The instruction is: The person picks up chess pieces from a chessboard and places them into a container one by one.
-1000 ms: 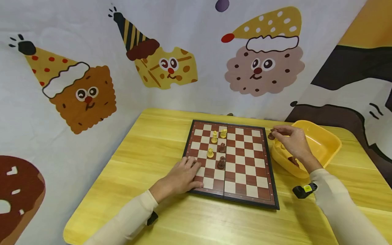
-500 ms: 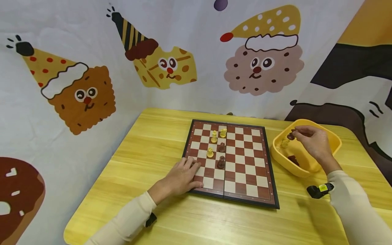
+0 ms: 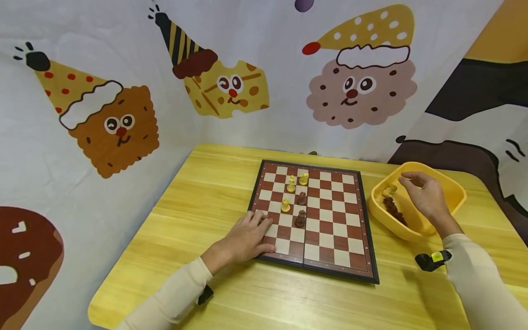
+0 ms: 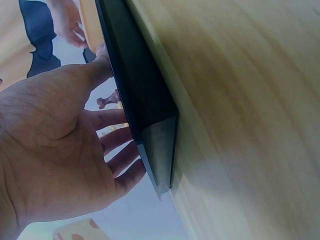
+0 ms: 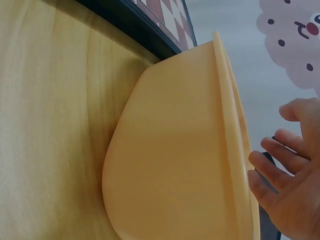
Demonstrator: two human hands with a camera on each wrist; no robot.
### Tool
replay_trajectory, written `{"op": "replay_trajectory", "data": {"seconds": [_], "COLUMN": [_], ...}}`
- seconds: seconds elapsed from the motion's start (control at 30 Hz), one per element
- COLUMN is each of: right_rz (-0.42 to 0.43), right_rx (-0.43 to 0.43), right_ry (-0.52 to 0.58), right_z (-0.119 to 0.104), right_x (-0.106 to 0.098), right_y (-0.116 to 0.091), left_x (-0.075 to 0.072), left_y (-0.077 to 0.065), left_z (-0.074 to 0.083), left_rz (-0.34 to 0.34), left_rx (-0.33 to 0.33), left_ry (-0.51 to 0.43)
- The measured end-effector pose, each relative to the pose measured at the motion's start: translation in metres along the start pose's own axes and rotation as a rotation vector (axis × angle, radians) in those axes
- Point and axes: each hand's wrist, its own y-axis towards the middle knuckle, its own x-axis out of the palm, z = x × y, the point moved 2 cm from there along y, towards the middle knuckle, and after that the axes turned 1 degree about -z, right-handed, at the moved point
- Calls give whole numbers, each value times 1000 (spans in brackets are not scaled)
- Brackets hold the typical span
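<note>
My left hand rests on the near left corner of the chessboard, fingers spread over its edge; the left wrist view shows the fingertips and thumb at the board's rim. Pale yellow chess pieces and dark brown ones stand on the board's left half. My right hand hovers above the yellow plastic basin with relaxed fingers and nothing between them. In the basin lie brown chess pieces and yellow ones, along its left side.
The board and basin sit on a yellow wood-grain table, the basin just right of the board. Behind the table hangs a white cloth printed with cartoon snacks.
My right hand has moved right from the board's edge to over the basin and let a brown chess piece go into it. My left hand stays in place on the board.
</note>
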Motion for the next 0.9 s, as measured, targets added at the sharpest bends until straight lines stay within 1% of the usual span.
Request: {"op": "replay_trajectory", "data": {"seconds": [0.13, 0.27, 0.4, 0.53, 0.6, 0.73, 0.83, 0.9], "right_rz": [9, 7, -28, -48, -50, -51, -46, -47], "right_rx": [16, 0, -22, -58, -68, -61, -66, -84], "right_ry": [2, -3, 58, 212, 314, 491, 596, 686], "right_z": [0, -1, -1, 1, 1, 0, -4, -10], "right_x": [-1, -2, -3, -2, -1, 2, 6, 9], "right_y": [-1, -3, -6, -8, -8, -10, -11, -13], "left_x": [0, 1, 1, 1, 1, 1, 0, -1], "left_y": [0, 1, 0, -1, -1, -1, -1, -1], "left_z": [0, -1, -1, -1, -1, -1, -1, -2], "left_rz": [-9, -10, -15, -18, -14, 0, 4, 1], "left_rx": [-12, -17, -14, -14, -12, -4, 2, 2], "left_ry": [-4, -10, -7, -6, -6, -4, -7, -6]}}
